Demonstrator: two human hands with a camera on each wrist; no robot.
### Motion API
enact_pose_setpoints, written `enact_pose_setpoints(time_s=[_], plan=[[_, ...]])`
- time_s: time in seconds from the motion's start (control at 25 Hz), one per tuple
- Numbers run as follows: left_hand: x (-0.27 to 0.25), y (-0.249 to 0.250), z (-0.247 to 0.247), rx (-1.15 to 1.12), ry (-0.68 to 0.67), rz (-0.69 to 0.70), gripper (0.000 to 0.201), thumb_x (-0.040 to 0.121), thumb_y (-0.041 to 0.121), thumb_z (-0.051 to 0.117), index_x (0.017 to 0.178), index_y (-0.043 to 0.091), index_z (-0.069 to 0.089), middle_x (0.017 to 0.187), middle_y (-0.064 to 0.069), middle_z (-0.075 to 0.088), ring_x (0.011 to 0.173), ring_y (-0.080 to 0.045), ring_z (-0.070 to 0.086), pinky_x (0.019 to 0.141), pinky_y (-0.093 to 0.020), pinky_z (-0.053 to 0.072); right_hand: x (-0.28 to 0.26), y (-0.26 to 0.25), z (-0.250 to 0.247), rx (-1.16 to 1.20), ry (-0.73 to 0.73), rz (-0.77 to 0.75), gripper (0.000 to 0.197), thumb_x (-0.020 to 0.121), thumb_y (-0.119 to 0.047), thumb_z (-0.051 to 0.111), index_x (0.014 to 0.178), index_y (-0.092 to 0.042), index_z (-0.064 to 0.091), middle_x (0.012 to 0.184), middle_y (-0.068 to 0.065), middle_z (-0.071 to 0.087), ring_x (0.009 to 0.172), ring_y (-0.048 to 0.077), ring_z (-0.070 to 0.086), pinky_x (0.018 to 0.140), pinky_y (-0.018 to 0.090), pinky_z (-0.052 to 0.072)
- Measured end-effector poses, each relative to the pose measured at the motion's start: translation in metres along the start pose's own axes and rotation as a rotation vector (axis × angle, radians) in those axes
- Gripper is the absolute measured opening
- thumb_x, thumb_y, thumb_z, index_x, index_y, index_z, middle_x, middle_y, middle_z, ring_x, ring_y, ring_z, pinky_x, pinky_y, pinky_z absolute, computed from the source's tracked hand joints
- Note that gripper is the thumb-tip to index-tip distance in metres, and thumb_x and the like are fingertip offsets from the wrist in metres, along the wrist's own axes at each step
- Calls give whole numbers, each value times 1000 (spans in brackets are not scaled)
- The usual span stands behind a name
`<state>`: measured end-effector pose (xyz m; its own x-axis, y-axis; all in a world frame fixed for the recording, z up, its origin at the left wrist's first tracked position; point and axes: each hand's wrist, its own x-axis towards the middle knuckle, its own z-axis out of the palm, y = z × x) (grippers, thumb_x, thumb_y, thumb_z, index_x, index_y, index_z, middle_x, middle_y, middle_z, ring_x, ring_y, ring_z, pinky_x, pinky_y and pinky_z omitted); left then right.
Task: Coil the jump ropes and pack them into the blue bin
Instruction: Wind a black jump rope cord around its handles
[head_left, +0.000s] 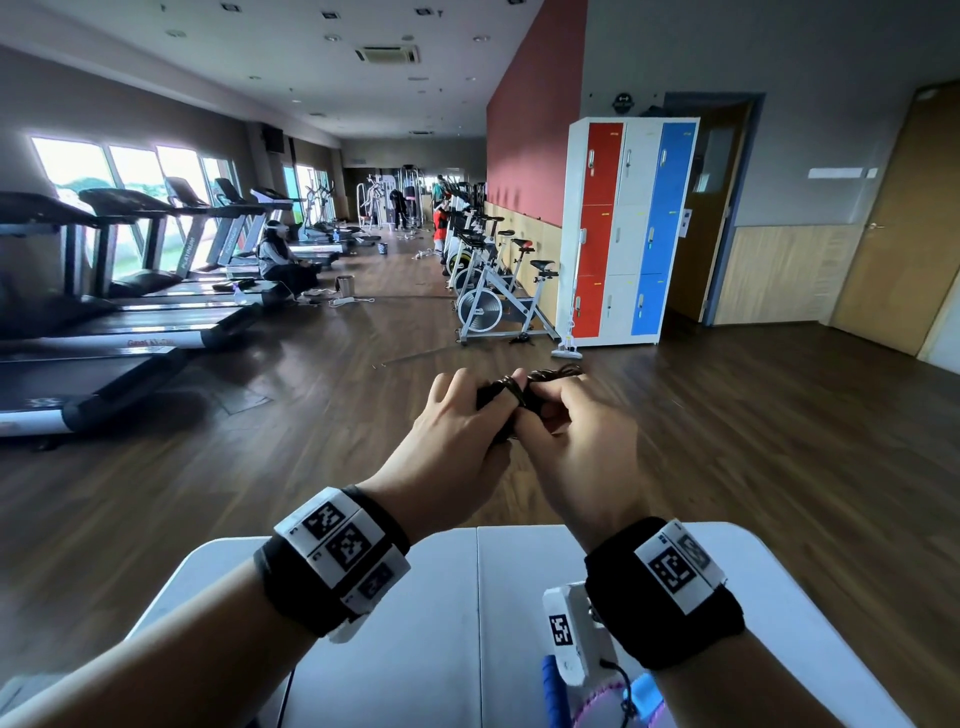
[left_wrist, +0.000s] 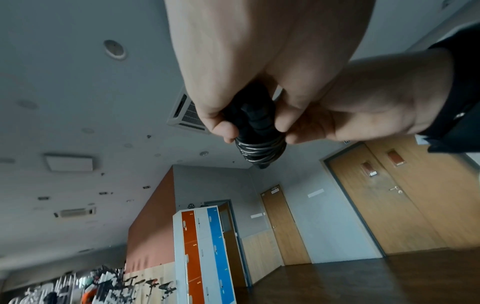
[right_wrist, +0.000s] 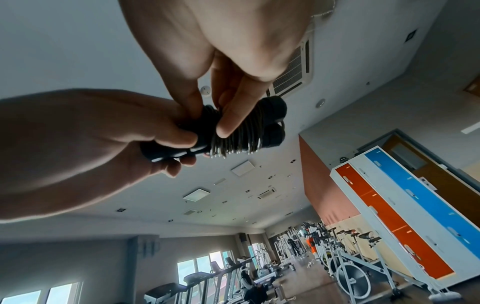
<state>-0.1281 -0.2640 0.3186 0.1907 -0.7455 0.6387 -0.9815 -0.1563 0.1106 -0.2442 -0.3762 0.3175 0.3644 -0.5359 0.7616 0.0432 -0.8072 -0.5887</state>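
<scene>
Gym room: wood floor (head_left: 727, 441), treadmills (head_left: 104, 312) well off to the left of the fingers, exercise bikes (head_left: 493, 296) and red/white/blue lockers (head_left: 623, 228) beyond them. White counter (head_left: 415, 623) sat below the wrists.

Left hand (head_left: 447, 436) fingers (right_wrist: 179, 135) were curled tight round the two black handles (right_wrist: 176, 148) of the jump rope (right_wrist: 233, 139), held side by side. Right hand (head_left: 576, 441) fingers (right_wrist: 231, 115) pinched the wire coil wound round the handles, thumb and forefinger pressed on the wraps. Both hands were touching each other, held in the air past the counter's far edge. Coil turns were packed close between the right fingers and the handle end caps (right_wrist: 272, 123). In the left wrist view the wrapped end (left_wrist: 259, 148) stuck out just past both sets of fingertips.

Nearer the body, under the right wrist: a blue handle (head_left: 553, 691) and a pink cord (head_left: 602, 701) lay on the counter, partly hidden. Blue bin was not visible in any view.
</scene>
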Motion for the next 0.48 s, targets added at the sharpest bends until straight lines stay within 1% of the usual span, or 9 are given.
enact_pose_setpoints(time_s=[0.08,0.12,0.2,0.28,0.32,0.4,0.48], plan=[[-3,4,5,-63,34,-56,53,95,24,50,148,27,47,115,-4,46,105,-30,42,89,-48,50,-1,2,4,31,40,15,18,84,-30,70,99,-21,74,90,-6,73,80,10,68,73,36,55],[-4,6,6,-97,55,-84,51,94,22,51,145,27,50,115,-3,47,105,-28,41,90,-46,48,-2,2,6,51,47,30,18,85,-29,70,101,-21,74,91,-7,73,81,8,68,74,32,56],[-4,10,8,-135,101,-113,43,93,19,53,135,24,58,115,-2,47,103,-27,40,91,-43,46,-6,2,9,72,53,68,18,87,-28,71,104,-23,73,93,-10,74,80,4,68,71,19,52],[-3,13,9,-143,128,-118,31,93,15,56,123,20,63,115,-2,47,101,-26,40,90,-42,45,-11,1,14,78,77,95,16,90,-27,71,106,-24,73,97,-10,74,80,3,68,70,12,47],[-3,14,10,-149,131,-123,28,93,14,57,119,20,63,115,-2,47,100,-26,40,90,-41,45,-12,1,15,80,100,92,15,91,-25,71,106,-23,73,98,-9,74,80,2,67,70,10,45],[-3,14,11,-163,133,-125,27,93,14,58,119,19,62,115,-2,47,100,-27,41,90,-40,45,-12,0,16,76,142,49,13,90,-18,72,103,-19,75,98,-8,75,81,1,66,73,6,43],[-4,13,12,-178,131,-124,27,93,17,58,120,18,63,116,-2,48,102,-28,42,91,-40,45,-9,-1,14,72,143,3,13,88,-13,70,100,-17,76,95,-7,74,78,-1,63,73,3,40]])
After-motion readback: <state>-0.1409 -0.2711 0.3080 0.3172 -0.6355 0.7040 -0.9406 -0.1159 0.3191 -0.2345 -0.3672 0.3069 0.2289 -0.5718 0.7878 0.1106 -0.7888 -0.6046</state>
